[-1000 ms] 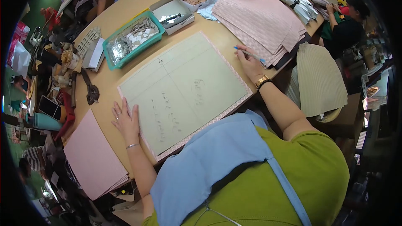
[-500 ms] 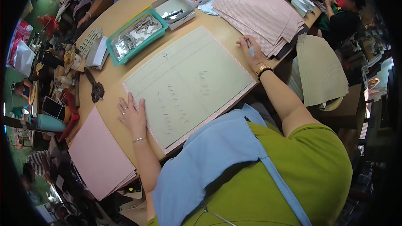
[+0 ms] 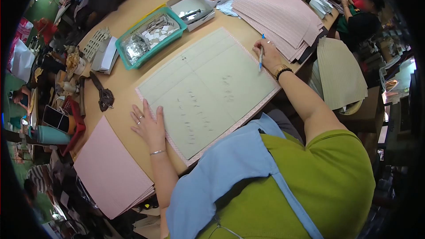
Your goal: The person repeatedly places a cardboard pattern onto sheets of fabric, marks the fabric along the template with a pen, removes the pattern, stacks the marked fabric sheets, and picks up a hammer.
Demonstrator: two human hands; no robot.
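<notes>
Right hand with fingers closed around a pen, left hand with fingers spread beside a pale marked sheet, pink patterned sheet beneath it, both at the tabletop's near edge

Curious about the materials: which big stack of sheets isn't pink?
The cream stack, to the right of the right hand; the left stack and far stack are both pink.

The board is pale green, the patterned sheets pink.
</notes>
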